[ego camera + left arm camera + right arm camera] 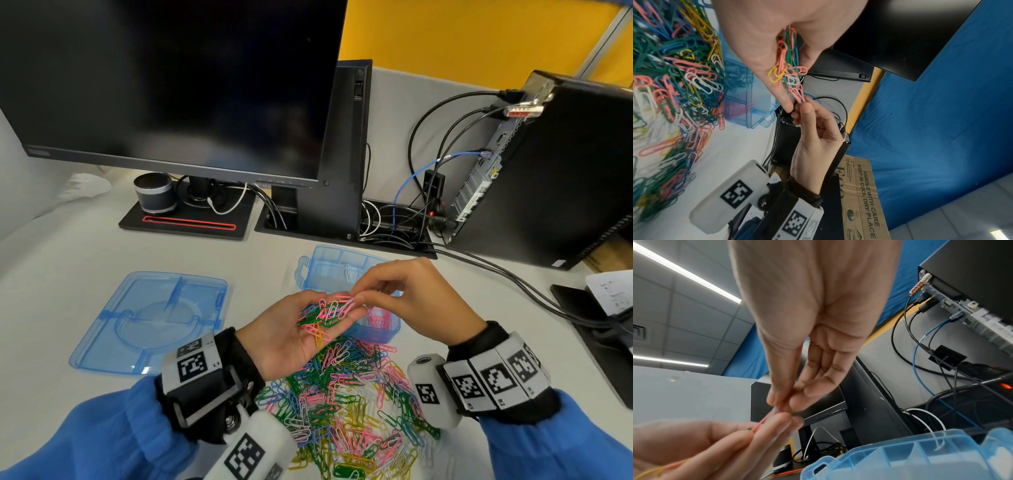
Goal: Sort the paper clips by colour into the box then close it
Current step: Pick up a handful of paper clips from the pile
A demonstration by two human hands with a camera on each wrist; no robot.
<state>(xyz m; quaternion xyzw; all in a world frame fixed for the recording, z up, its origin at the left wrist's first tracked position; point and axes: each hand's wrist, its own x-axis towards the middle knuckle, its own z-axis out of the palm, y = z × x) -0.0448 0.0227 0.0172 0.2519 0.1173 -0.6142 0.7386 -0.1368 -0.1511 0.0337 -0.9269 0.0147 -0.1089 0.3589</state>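
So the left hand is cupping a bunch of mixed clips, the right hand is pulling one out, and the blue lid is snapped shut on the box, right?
Not quite. The lid is off, lying flat on the table left of the open box, as the head view shows. The rest holds: the left hand cups mixed clips and the right hand pinches one.

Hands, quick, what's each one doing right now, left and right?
Left hand: palm up, cupping a bunch of mixed paper clips.
Right hand: thumb and fingertips pinching a white paper clip at the edge of that bunch.
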